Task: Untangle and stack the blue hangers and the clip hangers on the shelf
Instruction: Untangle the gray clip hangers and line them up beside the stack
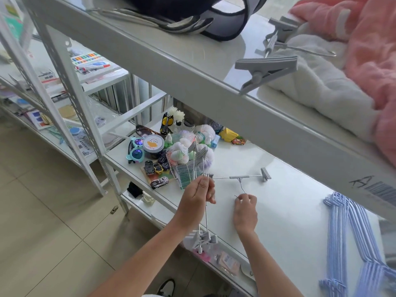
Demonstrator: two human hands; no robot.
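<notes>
Now, from the head view, both hands work over the middle shelf, a white glossy board. The left hand has its fingers curled round a bundle of grey clip hangers, held by their middles so that the bars run roughly upright: one set of clips points up toward the clutter, the other set hangs below the shelf's front edge. The right hand pinches the wire hook of a single clip hanger, whose bar lies crosswise just above the shelf, one end meeting the bundle at the left hand's fingers, the other end carrying a grey clip.

The blue hangers lie in a stack on the same shelf, well to the right of both hands.

Behind the hands sits a heap of small goods: toy cars, children's sunglasses, a round tub and net bags of balls. On the upper shelf another clip hanger rests against white and pink towels.
</notes>
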